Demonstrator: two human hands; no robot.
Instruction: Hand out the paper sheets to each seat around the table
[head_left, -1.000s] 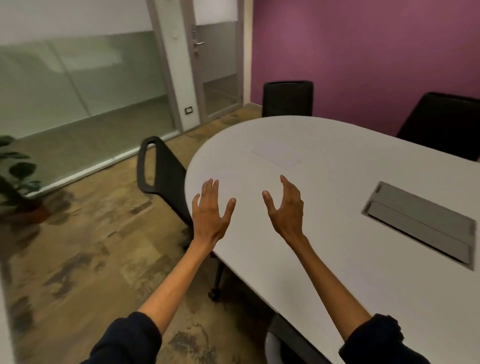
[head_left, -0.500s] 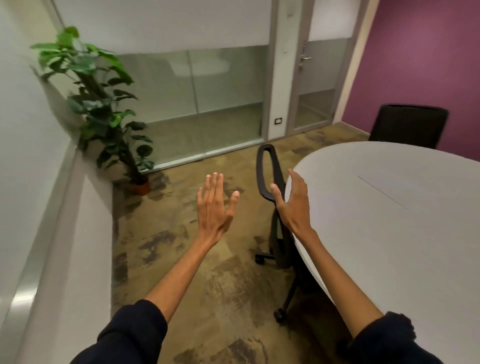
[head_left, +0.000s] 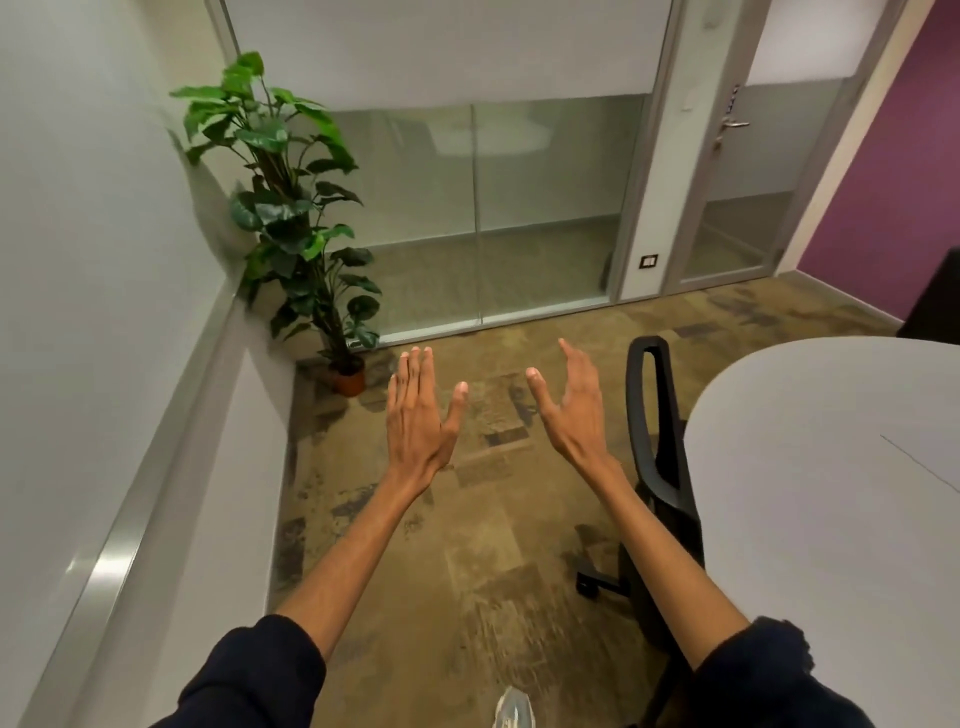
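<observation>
Both of my hands are stretched out in front of me above the carpeted floor, and both are empty. My left hand (head_left: 418, 415) has its fingers straight and close together, thumb spread. My right hand (head_left: 569, 410) is turned edge-on with the fingers open. The white oval table (head_left: 810, 467) curves in from the right. On it only a thin edge of a white paper sheet (head_left: 930, 470) shows near the right border. A black office chair (head_left: 657, 462) stands at the table's left edge, just right of my right hand.
A potted plant (head_left: 306, 228) stands in the corner at the left. Behind it runs a glass partition (head_left: 483, 208), with a glass door (head_left: 737, 192) to its right. A second dark chair (head_left: 935, 306) sits against the purple wall. My shoe (head_left: 511, 709) shows at the bottom.
My view has swung left, away from the table toward the corner with the plant. The table and its sheets slid off to the right. Both hands stay raised and empty.
</observation>
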